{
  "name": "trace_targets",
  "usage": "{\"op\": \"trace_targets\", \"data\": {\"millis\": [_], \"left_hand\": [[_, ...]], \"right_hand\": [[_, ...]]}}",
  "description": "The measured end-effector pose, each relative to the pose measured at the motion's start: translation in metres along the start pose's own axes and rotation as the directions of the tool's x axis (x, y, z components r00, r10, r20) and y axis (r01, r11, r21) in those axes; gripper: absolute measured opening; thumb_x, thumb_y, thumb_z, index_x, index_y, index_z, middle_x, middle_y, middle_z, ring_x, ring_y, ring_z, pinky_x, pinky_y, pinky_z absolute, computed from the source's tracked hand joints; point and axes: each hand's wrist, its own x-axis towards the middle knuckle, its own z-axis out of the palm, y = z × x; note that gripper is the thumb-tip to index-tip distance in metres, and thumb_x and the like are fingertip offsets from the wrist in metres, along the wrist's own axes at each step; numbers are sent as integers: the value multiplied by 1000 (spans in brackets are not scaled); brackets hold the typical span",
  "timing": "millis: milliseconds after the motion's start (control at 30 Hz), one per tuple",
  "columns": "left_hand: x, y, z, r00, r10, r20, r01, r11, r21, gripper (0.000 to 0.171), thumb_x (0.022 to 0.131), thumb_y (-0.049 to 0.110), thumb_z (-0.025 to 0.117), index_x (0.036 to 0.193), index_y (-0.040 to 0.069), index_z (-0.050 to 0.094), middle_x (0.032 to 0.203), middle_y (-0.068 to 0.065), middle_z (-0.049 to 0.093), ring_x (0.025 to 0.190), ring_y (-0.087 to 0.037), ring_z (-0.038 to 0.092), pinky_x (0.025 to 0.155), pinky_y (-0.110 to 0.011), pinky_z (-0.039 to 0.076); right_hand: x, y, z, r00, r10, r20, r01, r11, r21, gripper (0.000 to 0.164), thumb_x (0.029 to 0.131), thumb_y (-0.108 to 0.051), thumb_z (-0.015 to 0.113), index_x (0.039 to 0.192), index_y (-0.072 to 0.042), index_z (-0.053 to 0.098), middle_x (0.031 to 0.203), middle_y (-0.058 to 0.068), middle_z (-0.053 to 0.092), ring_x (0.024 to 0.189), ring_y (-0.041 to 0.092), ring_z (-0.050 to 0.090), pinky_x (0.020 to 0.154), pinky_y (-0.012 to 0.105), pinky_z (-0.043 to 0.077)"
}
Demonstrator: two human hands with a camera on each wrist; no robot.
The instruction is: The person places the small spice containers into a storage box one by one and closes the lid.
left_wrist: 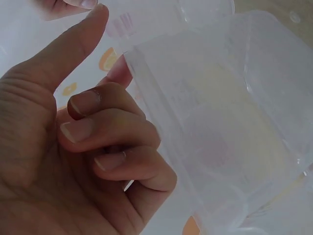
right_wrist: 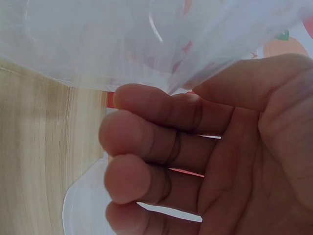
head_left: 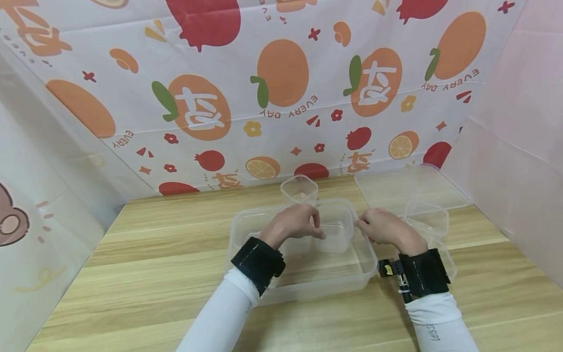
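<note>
A large clear plastic box (head_left: 325, 288) stands on the table with several small clear tubs inside it. My left hand (head_left: 296, 225) hangs over the box, beside a small tub (head_left: 334, 239) in its right half. In the left wrist view the left thumb stands apart from the loosely curled fingers (left_wrist: 117, 129), and a fingertip lies near a clear plastic edge (left_wrist: 146, 93). At the box's right side, my right hand (head_left: 387, 230) pinches the rim between thumb and index finger; the other right fingers (right_wrist: 127, 178) curl beneath.
Behind the box stands another small clear tub (head_left: 300, 188). A large clear lid (head_left: 413, 186) lies at the back right of the wooden table (head_left: 145, 259). Another small tub (head_left: 426, 217) is right of the right hand, near clear lids. A fruit-print cloth (head_left: 281, 122) hangs behind.
</note>
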Motion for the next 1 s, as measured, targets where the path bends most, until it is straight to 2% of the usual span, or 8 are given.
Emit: {"op": "trace_targets", "data": {"millis": [167, 400, 600, 800, 1000], "left_hand": [[2, 1, 3, 1000, -6, -12, 6, 1000, 14, 22, 89, 30, 81, 88, 12, 69, 76, -2, 57, 74, -19, 53, 63, -29, 41], [3, 2, 6, 999, -26, -23, 27, 1000, 2, 23, 89, 31, 80, 87, 11, 68, 75, -2, 58, 73, -19, 54, 62, -29, 42], [2, 2, 5, 999, -27, -20, 27, 1000, -6, 23, 90, 30, 80, 88, 11, 69, 75, -2, 58, 74, -20, 54, 63, -30, 42], [2, 2, 6, 999, -31, -20, 30, 999, -11, 22, 90, 30, 80, 89, 10, 69, 75, -3, 58, 74, -20, 54, 63, -29, 42], [1, 1, 3, 999, -7, -50, 6, 1000, -9, 22, 94, 30, 75, 92, 10, 66, 73, -2, 54, 70, -18, 52, 61, -28, 40]], "right_hand": [[0, 1, 1, 1000, -12, -8, 12, 1000, 4, 39, 106, -13, 50, 68, -10, 57, 53, -3, 44, 47, 11, 37, 50, 29, 33], [-1, 0, 1, 1000, -6, -6, 6, 1000, -1, 35, 106, -14, 50, 74, -6, 63, 54, -2, 44, 47, 12, 36, 50, 29, 33], [0, 0, 1, 1000, -6, -4, 6, 1000, -6, 37, 106, -14, 50, 71, -7, 61, 53, -2, 44, 47, 12, 36, 50, 29, 32], [0, 0, 1, 1000, -12, -5, 12, 1000, -2, 34, 106, -13, 51, 75, -5, 64, 54, -1, 45, 48, 12, 37, 50, 29, 33], [-1, -1, 0, 1000, -5, -2, 5, 1000, -3, 34, 106, -13, 51, 75, -6, 63, 55, -1, 45, 48, 12, 37, 51, 29, 33]]}}
